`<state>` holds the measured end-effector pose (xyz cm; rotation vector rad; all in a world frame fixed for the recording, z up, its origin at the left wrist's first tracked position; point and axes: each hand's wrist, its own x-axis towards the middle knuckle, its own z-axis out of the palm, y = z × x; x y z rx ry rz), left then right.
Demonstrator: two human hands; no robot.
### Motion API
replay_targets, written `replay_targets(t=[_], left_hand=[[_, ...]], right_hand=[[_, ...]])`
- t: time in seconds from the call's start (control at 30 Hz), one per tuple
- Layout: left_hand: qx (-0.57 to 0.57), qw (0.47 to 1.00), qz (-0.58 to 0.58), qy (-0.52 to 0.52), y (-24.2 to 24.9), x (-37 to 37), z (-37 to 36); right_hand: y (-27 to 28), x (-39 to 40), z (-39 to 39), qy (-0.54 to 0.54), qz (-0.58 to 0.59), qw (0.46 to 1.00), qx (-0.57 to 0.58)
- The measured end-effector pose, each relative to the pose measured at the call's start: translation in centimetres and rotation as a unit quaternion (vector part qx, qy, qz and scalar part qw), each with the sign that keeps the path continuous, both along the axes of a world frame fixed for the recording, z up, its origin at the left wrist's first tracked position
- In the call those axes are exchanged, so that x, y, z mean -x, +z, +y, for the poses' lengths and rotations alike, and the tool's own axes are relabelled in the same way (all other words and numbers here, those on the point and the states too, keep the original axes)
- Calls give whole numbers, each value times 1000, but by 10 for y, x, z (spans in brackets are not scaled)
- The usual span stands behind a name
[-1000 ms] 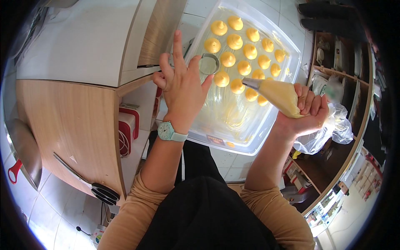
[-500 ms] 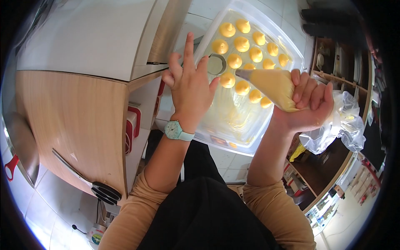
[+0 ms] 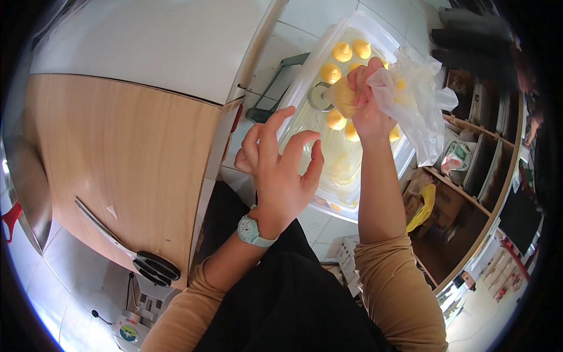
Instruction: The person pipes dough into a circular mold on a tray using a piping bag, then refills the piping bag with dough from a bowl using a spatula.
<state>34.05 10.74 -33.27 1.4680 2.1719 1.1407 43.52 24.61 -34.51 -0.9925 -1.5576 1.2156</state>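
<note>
My right hand (image 3: 369,100) is wrapped round a piping bag (image 3: 342,98) of yellow filling, its clear, crumpled tail (image 3: 410,100) spreading out to the right. The bag hangs over a translucent plastic tray (image 3: 343,173) lined with clear film. Several yellow piped mounds (image 3: 342,51) with pointed tips sit in the tray, some hidden behind my hand and the bag. Beside the bag's narrow end is a round ring (image 3: 319,97); the tip itself is hard to make out. My left hand (image 3: 281,167), wearing a pale green watch (image 3: 248,230), hovers by the tray's left edge, empty with fingers apart.
At left, black-handled scissors (image 3: 153,268) lie on a wooden surface (image 3: 129,158) beside a white top (image 3: 152,47). A wooden shelf unit (image 3: 469,202) with bags and boards stands at right. A dark green frame (image 3: 275,88) shows beyond the tray's left side.
My right hand has moved left and up with the piping bag, and the bag's tail has swung upward. The left hand has shifted down and right, its fingers more curved.
</note>
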Motion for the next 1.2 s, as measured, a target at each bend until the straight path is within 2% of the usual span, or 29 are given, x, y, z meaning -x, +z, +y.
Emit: replay_targets(t=[0.23,0.3,0.37,0.47,0.53,0.63,0.77,0.93,1.07,1.13,1.2], left_hand=[[3,999,33,26,-8,5,-1],[21,999,21,26,-4,6,0],[33,999,18,26,-2,7,0],[36,999,23,29,-1,8,0],[31,999,19,30,-2,8,0],[30,999,17,33,-1,7,1],[12,999,25,32,-11,7,0],[11,999,14,30,-10,6,1],[9,999,18,29,-10,7,1],[7,999,22,28,-10,7,2],[24,999,10,28,-3,7,2]], right_hand=[[5,9,-7,-29,25,997,63],[5,9,-7,-33,-6,998,48],[13,17,-10,-74,20,991,105],[9,12,-7,-76,135,969,193],[11,13,-8,-81,150,962,213],[23,21,-13,-108,73,975,182],[20,18,-12,-80,98,974,186],[9,12,-10,-63,38,991,109],[10,11,-10,-20,173,968,178],[-6,-3,-3,8,189,969,160],[-27,-19,7,14,117,991,69]])
